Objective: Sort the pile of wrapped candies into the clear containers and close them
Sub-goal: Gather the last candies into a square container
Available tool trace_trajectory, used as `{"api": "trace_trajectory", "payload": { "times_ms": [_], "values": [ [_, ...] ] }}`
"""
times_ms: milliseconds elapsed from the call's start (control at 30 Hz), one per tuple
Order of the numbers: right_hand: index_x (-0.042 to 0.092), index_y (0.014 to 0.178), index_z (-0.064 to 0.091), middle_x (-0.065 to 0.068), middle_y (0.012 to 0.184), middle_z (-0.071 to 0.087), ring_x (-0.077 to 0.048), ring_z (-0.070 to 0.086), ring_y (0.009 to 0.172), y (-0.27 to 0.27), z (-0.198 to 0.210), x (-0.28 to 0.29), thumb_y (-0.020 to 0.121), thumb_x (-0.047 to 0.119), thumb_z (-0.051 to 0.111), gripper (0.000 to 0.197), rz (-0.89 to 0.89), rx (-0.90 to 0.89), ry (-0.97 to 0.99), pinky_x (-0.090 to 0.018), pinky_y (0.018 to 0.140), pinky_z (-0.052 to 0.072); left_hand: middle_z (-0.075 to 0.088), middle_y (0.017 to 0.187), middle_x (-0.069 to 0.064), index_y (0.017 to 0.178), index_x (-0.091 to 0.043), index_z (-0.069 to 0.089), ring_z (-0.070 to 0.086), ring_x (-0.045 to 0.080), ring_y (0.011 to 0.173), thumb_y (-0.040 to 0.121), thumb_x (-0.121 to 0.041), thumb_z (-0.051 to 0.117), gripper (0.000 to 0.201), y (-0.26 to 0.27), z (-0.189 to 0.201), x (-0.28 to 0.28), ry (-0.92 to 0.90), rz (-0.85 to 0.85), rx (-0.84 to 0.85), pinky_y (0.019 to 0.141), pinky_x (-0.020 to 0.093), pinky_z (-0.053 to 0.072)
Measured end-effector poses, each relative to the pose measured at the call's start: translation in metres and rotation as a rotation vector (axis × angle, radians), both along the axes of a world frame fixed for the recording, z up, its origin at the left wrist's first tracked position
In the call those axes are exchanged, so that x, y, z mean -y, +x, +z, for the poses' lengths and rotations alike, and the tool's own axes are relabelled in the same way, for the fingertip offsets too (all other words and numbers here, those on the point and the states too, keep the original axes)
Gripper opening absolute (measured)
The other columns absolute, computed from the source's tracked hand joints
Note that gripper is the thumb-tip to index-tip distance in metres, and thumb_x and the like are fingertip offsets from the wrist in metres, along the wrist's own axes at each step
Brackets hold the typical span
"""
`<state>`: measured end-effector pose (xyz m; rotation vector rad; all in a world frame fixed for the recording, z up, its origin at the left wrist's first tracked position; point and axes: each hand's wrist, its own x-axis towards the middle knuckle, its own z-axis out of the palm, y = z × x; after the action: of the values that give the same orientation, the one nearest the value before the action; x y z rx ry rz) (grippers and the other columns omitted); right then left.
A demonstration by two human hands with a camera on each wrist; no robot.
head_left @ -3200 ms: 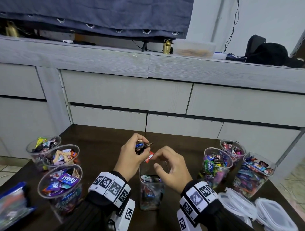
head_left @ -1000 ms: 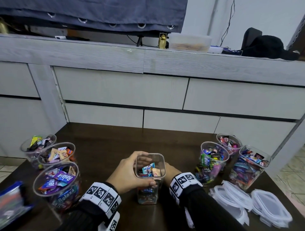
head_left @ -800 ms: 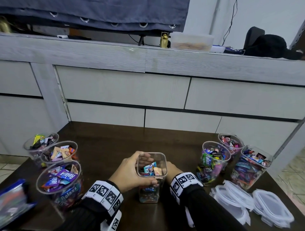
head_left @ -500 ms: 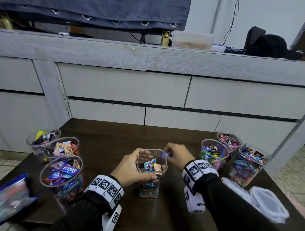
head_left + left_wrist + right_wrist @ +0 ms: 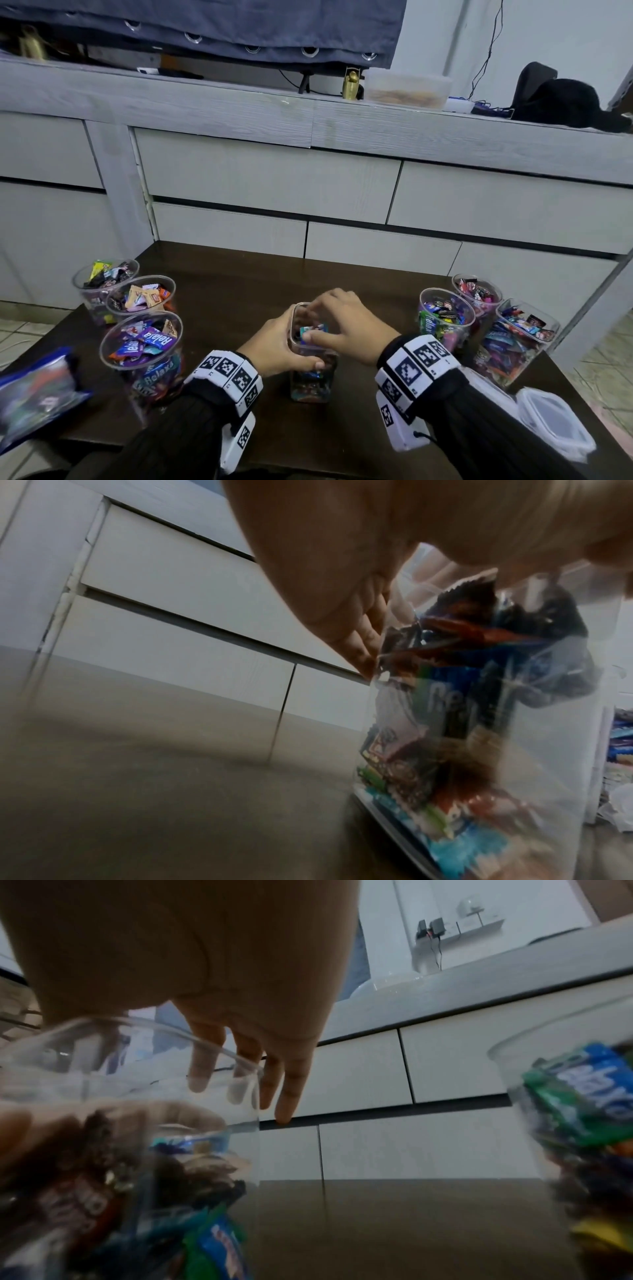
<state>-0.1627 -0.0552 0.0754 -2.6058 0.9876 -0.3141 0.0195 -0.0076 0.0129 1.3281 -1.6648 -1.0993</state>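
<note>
- Nearest, clear lids (image 5: 555, 419) lay stacked at the bench's right front edge, a blurred candy bag (image 5: 34, 394) at the left.
- At centre the left hand (image 5: 277, 346) was wrapped round the square clear container (image 5: 310, 383), steadying it on the bench (image 5: 239, 284).
- The right hand (image 5: 346, 325) hovered over its mouth, fingers (image 5: 284, 1096) extended and relaxed, some dipping inside the rim; no candy showed in it.
- The step looked like settling candies down: press gently, keep wrappers below the rim so a lid could seat.
- The container was roughly three-quarters full of mixed wrappers, a blue candy (image 5: 313, 330) on top.
- Farther out stood filled open cups, three left (image 5: 140, 346), three right (image 5: 445, 318).
</note>
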Motion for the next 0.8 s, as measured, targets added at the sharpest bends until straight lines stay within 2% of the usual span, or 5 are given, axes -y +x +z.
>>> {"api": "trace_trajectory", "payload": {
  "times_ms": [200,467,567,667,800],
  "values": [
    [0.027,0.138,0.031,0.009,0.132,0.048,-0.003,0.047,0.121,-0.006,-0.007,0.006,0.066,0.049,0.080,0.090,-0.003,0.172,0.305,-0.025,0.101,0.043,0.064,0.122,-0.008,0.131,-0.033,0.044,0.062,0.003,0.113,0.060,-0.029,0.089,0.084,0.004,0.002,0.006,0.014,-0.041,0.004,0.093,0.023,0.052],
    [0.021,0.137,0.037,0.005,0.133,0.047,-0.008,0.044,0.121,-0.001,-0.005,0.020,0.070,0.035,0.081,0.081,-0.050,0.108,0.162,-0.026,0.102,0.041,0.062,0.125,-0.007,0.136,-0.029,0.040,0.062,0.005,0.113,0.060,-0.037,0.090,0.090,0.000,-0.004,0.015,-0.005,0.047,0.024,0.102,0.038,0.050],
    [0.021,0.139,0.035,0.003,0.137,0.045,-0.009,0.041,0.124,0.000,-0.003,0.020,0.071,0.037,0.080,0.083,-0.055,0.069,0.150,-0.023,0.101,0.036,0.047,0.144,-0.004,0.147,-0.025,0.028,0.050,0.008,0.127,0.064,-0.038,0.089,0.104,0.001,-0.004,0.013,0.022,0.075,0.054,0.109,0.041,0.044],
    [0.025,0.141,0.034,0.002,0.143,0.039,-0.012,0.033,0.131,-0.002,0.003,0.016,0.073,0.051,0.074,0.083,-0.056,0.012,0.106,-0.035,0.108,0.034,0.026,0.159,-0.003,0.155,-0.027,0.007,0.030,0.009,0.142,0.054,-0.049,0.088,0.130,0.002,0.007,0.003,0.003,0.119,0.033,0.118,0.041,0.031],
    [0.026,0.129,0.049,0.004,0.133,0.047,-0.010,0.035,0.125,0.008,0.017,0.003,0.086,0.054,0.055,0.051,-0.057,0.207,-0.221,-0.034,0.104,0.034,0.022,0.159,-0.007,0.152,-0.028,0.015,0.024,0.004,0.144,0.054,-0.063,0.080,0.123,0.003,0.041,-0.027,-0.199,0.207,-0.132,0.119,0.035,0.027]
  ]
}}
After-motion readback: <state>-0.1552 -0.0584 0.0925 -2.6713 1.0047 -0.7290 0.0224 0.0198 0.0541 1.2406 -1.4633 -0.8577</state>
